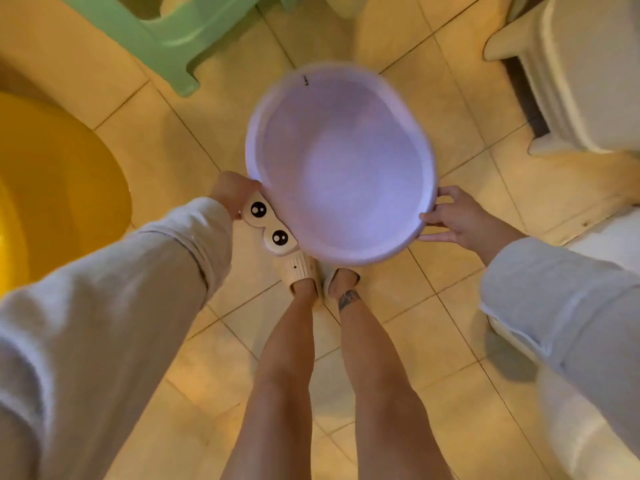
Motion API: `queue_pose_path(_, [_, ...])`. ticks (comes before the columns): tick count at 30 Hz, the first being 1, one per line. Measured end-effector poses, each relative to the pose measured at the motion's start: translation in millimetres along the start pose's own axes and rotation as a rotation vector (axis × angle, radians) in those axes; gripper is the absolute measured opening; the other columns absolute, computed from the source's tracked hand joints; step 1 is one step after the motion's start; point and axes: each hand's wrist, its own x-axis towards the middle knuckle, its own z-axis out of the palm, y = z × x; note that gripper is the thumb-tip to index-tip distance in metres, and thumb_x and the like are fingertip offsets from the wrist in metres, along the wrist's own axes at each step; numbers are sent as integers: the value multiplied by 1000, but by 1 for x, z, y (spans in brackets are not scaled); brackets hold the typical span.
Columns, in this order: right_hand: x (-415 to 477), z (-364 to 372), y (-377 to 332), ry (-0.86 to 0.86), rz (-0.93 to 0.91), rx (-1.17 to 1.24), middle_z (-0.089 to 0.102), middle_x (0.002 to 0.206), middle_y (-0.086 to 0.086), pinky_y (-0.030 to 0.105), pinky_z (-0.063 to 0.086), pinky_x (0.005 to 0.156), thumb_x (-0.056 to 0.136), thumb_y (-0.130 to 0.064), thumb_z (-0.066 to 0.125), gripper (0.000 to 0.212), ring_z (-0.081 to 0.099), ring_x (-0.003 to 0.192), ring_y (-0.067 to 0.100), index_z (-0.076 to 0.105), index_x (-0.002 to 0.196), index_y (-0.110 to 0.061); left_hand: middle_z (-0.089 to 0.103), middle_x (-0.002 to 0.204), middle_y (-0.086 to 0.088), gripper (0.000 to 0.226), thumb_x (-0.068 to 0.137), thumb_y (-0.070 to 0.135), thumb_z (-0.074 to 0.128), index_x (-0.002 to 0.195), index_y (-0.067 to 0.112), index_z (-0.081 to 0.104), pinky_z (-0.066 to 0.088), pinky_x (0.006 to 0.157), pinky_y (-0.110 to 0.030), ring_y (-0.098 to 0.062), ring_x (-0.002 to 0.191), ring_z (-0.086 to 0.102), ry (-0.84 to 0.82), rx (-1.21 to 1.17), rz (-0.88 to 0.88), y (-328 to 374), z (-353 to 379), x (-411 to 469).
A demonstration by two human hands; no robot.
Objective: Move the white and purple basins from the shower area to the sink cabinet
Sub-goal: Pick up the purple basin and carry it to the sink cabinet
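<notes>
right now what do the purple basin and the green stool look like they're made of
Purple basin: likely moulded plastic, smooth with a soft sheen, one piece with a rolled rim; motion blur hides fine detail. Green stool: also looks like plastic, uniform pastel colour, rounded moulded edges, slightly glossy.

Home bathroom: beige tiled floor [415, 323], white ribbed cabinet [581, 74] upper right, green plastic stool [166, 32] and yellow tub [59, 195] on the left, purple basin [341, 164] held over feet in cartoon-eyed slippers [270, 225].
</notes>
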Motion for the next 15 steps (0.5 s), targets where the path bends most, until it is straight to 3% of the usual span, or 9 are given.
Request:
queue_pose_path(1, [-27, -6, 3, -11, 6, -12, 64, 111, 8, 39, 55, 68, 83, 8, 60, 48, 63, 84, 13, 45, 120, -19, 54, 70, -6, 19, 81, 11, 58, 64, 16, 53, 51, 73, -37, -23, 85, 52, 47, 5, 40, 4, -19, -18])
queue_pose_path(4, [-108, -23, 9, -14, -1, -30, 65, 95, 4, 38, 53, 78, 83, 7, 61, 54, 63, 86, 16, 44, 129, -16, 50, 60, -1, 18, 78, 11, 59, 62, 19, 56, 37, 54, -27, -23, 76, 49, 96, -83, 112, -22, -36, -109])
queue_pose_path(7, [-186, -33, 14, -11, -17, -28, 64, 102, 9, 40, 51, 85, 83, 9, 60, 53, 59, 97, 21, 44, 129, -13, 50, 60, 0, 20, 81, 12, 59, 62, 20, 57, 39, 63, -29, -24, 78, 50, 89, -81, 86, -48, -55, -175])
queue_pose_path(9, [-229, -38, 17, -14, -32, -21, 63, 104, 11, 42, 51, 88, 83, 10, 59, 52, 58, 98, 21, 43, 128, -12, 59, 70, -9, 13, 84, 12, 59, 88, 5, 68, 39, 71, -30, -23, 82, 50, 105, -69, 70, -54, -72, -209])
queue_pose_path(11, [-268, -44, 23, -17, -57, -8, 62, 105, 11, 42, 50, 88, 83, 10, 58, 52, 58, 98, 22, 43, 128, -11, 68, 98, -21, 30, 85, 14, 58, 112, 0, 66, 41, 74, -31, -27, 85, 54, 100, -62, 86, -59, -85, -243])
queue_pose_path(13, [-304, -49, 29, -37, -90, 29, 62, 106, 12, 38, 51, 83, 83, 9, 58, 50, 58, 97, 22, 45, 127, -10, 68, 112, -23, 33, 85, 17, 59, 114, 3, 66, 44, 76, -32, -35, 95, 62, 137, -31, 128, -56, -101, -272])
queue_pose_path(15, [-336, -52, 36, -70, -127, 69, 63, 109, 14, 36, 52, 81, 82, 8, 60, 48, 59, 97, 22, 47, 125, -10, 68, 101, -21, 32, 84, 18, 61, 113, 4, 68, 43, 68, -25, -35, 91, 63, 189, -48, 168, -48, -118, -299])
